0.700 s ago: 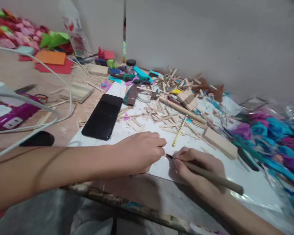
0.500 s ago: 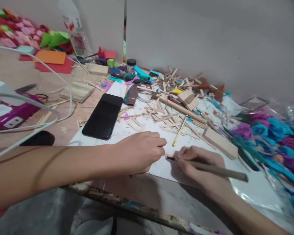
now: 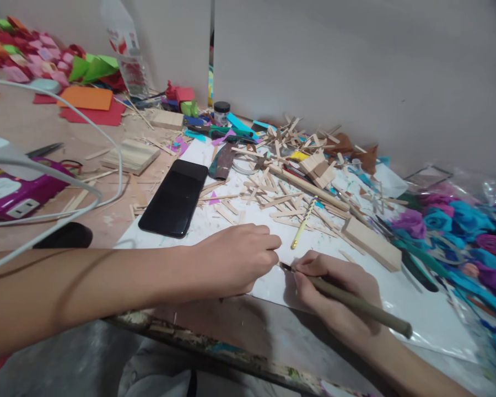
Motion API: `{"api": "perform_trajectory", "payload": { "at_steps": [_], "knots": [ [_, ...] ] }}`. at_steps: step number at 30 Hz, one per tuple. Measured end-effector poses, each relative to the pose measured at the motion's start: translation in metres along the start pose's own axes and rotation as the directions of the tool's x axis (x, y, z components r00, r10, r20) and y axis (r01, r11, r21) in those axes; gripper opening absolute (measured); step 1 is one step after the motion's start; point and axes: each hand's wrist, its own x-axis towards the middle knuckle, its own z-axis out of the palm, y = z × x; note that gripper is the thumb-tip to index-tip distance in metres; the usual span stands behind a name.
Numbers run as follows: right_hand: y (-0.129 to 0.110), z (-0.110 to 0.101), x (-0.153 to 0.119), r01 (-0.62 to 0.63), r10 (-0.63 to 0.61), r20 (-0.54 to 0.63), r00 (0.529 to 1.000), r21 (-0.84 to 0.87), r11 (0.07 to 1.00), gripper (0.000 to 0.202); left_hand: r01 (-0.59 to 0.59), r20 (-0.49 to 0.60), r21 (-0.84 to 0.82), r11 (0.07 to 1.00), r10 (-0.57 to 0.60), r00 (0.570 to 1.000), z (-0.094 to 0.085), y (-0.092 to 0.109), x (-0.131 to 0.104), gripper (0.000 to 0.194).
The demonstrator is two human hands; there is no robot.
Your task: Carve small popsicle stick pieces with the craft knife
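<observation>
My right hand (image 3: pixel 339 284) grips a craft knife (image 3: pixel 364 306) by its round, olive-brown handle. Its short dark blade points left, toward the fingers of my left hand (image 3: pixel 240 259). Those fingers are closed in a pinch over the white paper (image 3: pixel 268 286), on what looks like a thin wooden stick. Only a pale end of it shows at the blade tip; the rest is hidden by the hand. Just beyond both hands lies a pale yellow pencil (image 3: pixel 302 225). A black phone (image 3: pixel 174 198) rests beyond my left forearm.
Many thin wood pieces (image 3: pixel 281 193) are heaped beyond the hands. A wooden block (image 3: pixel 372 242) and green-handled pliers (image 3: pixel 421 264) lie to the right, near blue and purple paper flowers (image 3: pixel 471 218). A white cable (image 3: pixel 118 160) loops above a purple power strip (image 3: pixel 28 193) at left.
The knife handle's rear end has swung down and slightly left, tilting the knife more steeply. My right hand has turned a little with it. My left hand stays almost in place.
</observation>
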Motion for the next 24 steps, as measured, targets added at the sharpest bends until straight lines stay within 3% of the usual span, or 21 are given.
{"api": "perform_trajectory", "payload": {
  "at_steps": [24],
  "knots": [
    [-0.0013,-0.0026,0.0019,-0.004,0.004,-0.019,1.0,0.006,1.0,0.022,0.001,-0.003,-0.007,1.0,-0.001,1.0,-0.0008,0.0,0.0012,0.013]
  ]
}}
